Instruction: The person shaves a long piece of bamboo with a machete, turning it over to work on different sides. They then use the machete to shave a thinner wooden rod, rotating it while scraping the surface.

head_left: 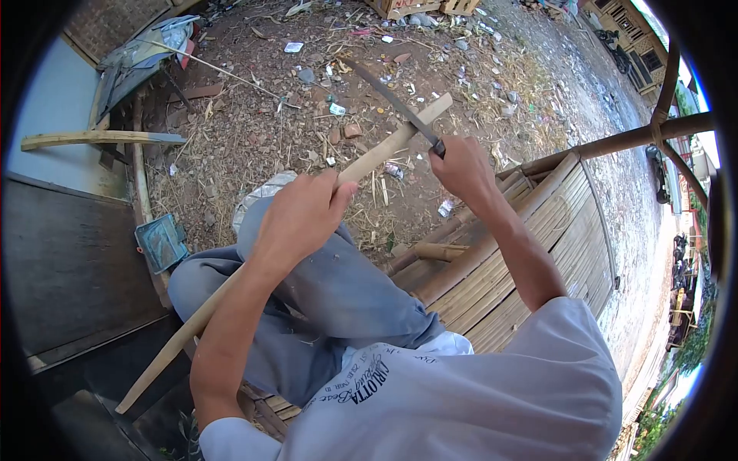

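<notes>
Bamboo strip [384, 150] is jutting past the edge of the bench [530, 230], the left hand [300, 215] clenching it steady while the right hand [461, 169] is gripping a knife [388, 96], blade meeting its far end.

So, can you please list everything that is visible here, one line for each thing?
bamboo strip: one, pale tan, running from lower left to upper middle across the knee
knife: one, dark blade, laid across the strip near its far end
bamboo platform: one, tan slats, right, under the person
bamboo pole: one, brown, upper right
flat tin: one, blue-green, left, beside the knee
plank: one, pale wood, upper left
ground: brown earth with scattered scraps and litter, top
trousers: grey-blue, middle
shirt: white, printed, bottom
left hand: gripping the strip, middle
right hand: gripping the knife handle
</notes>
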A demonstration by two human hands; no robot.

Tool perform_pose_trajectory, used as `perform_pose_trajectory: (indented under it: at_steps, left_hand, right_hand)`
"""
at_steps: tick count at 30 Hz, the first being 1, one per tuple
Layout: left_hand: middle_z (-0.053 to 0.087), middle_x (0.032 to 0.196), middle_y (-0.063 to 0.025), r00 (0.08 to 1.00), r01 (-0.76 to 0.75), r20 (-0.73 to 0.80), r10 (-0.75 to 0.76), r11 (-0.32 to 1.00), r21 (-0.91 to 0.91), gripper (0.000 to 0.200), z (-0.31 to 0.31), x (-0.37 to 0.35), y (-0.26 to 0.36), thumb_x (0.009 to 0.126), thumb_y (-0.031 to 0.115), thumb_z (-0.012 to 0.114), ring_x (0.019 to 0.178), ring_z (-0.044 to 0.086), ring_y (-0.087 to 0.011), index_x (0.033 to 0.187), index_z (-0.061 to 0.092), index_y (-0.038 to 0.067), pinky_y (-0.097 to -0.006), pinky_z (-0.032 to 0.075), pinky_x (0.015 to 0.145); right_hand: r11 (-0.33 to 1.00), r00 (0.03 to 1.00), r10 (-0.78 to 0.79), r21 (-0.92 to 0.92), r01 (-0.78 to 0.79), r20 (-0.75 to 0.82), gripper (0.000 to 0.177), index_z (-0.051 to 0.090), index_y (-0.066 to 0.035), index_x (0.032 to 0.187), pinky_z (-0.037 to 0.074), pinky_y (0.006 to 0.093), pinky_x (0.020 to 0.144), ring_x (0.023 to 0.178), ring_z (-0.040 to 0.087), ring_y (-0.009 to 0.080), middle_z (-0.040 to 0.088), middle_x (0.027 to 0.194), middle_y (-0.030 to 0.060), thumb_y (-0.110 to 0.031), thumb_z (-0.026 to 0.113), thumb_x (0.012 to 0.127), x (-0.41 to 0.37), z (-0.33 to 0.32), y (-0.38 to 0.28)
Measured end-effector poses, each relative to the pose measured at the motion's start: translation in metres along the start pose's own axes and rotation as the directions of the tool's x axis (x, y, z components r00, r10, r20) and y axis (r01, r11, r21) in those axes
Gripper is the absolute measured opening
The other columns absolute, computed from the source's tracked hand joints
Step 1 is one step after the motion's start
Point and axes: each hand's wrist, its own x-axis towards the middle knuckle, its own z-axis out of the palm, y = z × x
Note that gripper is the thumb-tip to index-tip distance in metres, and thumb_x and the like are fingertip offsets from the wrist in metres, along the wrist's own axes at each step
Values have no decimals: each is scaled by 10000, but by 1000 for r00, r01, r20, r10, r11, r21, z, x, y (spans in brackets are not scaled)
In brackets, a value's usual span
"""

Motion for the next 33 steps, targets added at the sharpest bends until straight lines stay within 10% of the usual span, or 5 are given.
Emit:
perform_pose_trajectory:
  at_steps: [5,8,33]
  left_hand:
    - [547,593,-181,1000,11,27,-9,998,-68,357,-2,2,2,956,290,586,536,518,-350,776,586,-18,-443,386,540]
    - [550,594,-180,1000,12,9,-12,999,-35,356,-1,0,5,956,290,584,540,523,-353,775,586,-17,-444,389,539]
    - [613,647,-216,997,45,68,-46,999,16,369,-8,2,6,965,321,545,626,614,-416,815,604,-11,-508,471,593]
  right_hand:
    - [969,968,-243,-19,245,65,224,627,12,738,446,487,585,602,587,420,580,606,225,-197,603,815,-39,12,-18]
    - [999,998,-45,25,44,43,229,616,13,739,446,501,601,617,586,430,586,623,225,-203,598,815,-15,3,-15]
    - [980,979,-196,47,194,50,229,627,10,722,453,502,615,643,581,450,577,635,247,-203,588,796,-17,16,-26]
